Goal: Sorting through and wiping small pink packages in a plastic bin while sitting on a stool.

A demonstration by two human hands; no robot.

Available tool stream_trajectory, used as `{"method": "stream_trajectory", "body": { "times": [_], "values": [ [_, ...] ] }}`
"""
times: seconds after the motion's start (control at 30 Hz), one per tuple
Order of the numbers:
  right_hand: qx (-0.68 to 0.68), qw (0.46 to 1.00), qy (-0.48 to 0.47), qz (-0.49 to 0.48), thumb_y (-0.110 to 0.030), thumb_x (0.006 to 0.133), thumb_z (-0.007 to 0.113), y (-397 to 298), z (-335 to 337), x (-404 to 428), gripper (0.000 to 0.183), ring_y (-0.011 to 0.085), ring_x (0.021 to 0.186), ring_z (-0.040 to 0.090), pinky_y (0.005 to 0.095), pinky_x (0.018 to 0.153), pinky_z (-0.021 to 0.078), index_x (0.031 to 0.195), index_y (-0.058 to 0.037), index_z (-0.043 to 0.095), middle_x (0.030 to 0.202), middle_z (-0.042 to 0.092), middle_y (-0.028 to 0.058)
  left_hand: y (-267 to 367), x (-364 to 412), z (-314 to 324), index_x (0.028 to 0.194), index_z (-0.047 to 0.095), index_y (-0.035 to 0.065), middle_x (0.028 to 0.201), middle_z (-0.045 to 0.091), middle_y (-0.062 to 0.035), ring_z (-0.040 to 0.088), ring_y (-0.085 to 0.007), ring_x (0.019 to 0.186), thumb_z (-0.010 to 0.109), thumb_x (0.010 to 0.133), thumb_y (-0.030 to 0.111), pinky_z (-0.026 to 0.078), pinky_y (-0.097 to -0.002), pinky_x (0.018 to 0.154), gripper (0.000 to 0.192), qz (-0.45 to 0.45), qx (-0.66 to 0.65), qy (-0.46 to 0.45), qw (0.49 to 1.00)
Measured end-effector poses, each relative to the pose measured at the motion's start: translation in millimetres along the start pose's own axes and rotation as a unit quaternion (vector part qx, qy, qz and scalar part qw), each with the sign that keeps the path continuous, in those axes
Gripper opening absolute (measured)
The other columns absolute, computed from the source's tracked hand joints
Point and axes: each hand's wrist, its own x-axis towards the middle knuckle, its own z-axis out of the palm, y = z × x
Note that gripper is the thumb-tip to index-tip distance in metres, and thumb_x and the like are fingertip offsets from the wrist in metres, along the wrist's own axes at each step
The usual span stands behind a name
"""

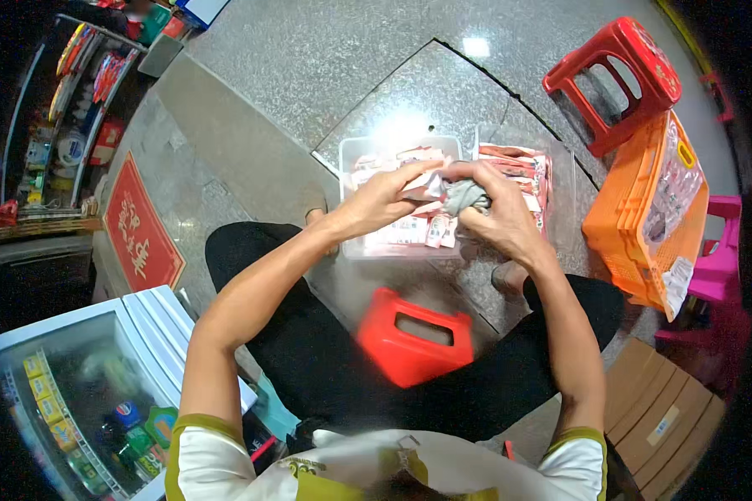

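Note:
My left hand [382, 200] pinches a small white-and-pink packet [427, 188] between thumb and fingers. A crumpled grey cloth [465, 198] is bunched in my right hand [504, 213], right beside the packet. Both hands are raised over two clear plastic bins on the floor. Under my left hand, the left bin [346, 241] contains many loose, printed packets [413, 232]. In the right bin [563, 194], similar red-and-white packets [520, 164] lie in rows, partly covered by my right hand.
Between my legs is a red plastic stool [407, 351]. Another red stool [658, 72] and an orange crate [620, 213] stand at right, above stacked cardboard [648, 401]. At left are a glass-fronted drinks cooler [81, 376], a red mat [141, 232] bearing writing, and shelves [69, 125] of goods.

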Motion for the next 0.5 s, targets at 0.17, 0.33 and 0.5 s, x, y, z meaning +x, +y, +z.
{"method": "stream_trajectory", "body": {
  "times": [0.17, 0.33, 0.5],
  "values": [
    [-0.115, 0.992, -0.006, -0.043, -0.010, 0.065, 0.056, -0.1, -6.6, -2.5, 0.033, 0.0281, 0.090, 0.056, 0.0340, 0.081, 0.0433, 0.097, -0.0044, 0.057, 0.092, 0.058, 0.0122, 0.3, 3.6, 5.1, 0.126, 0.043, 0.0080, 0.121, 0.050, -0.0114, 0.049, -0.0211, 0.110, 0.056, 0.081, 0.003, 0.039, -0.0305, 0.092, 0.047, -0.090, -0.006, -0.030, 0.996],
    [0.034, 0.995, -0.092, 0.033, -0.006, 0.061, 0.052, -7.0, 8.0, 3.1, 0.041, 0.0250, 0.095, 0.056, 0.0325, 0.084, 0.0431, 0.102, -0.0042, 0.055, 0.100, 0.059, 0.0111, -16.9, 4.6, 5.5, 0.116, 0.049, 0.0069, 0.100, 0.061, -0.0157, 0.060, -0.0240, 0.092, 0.059, 0.077, 0.000, 0.046, -0.0321, 0.077, 0.041, -0.001, 0.077, -0.004, 0.997],
    [-0.094, 0.986, -0.140, 0.019, -0.008, 0.061, 0.055, -5.4, 12.5, 2.7, 0.044, 0.0300, 0.094, 0.055, 0.0380, 0.082, 0.0443, 0.105, -0.0075, 0.052, 0.101, 0.060, 0.0099, -12.9, -2.8, 0.0, 0.112, 0.051, 0.0031, 0.097, 0.062, -0.0161, 0.060, -0.0261, 0.094, 0.056, 0.080, 0.001, 0.046, -0.0329, 0.077, 0.033, -0.024, 0.072, -0.023, 0.997]
  ]
}}
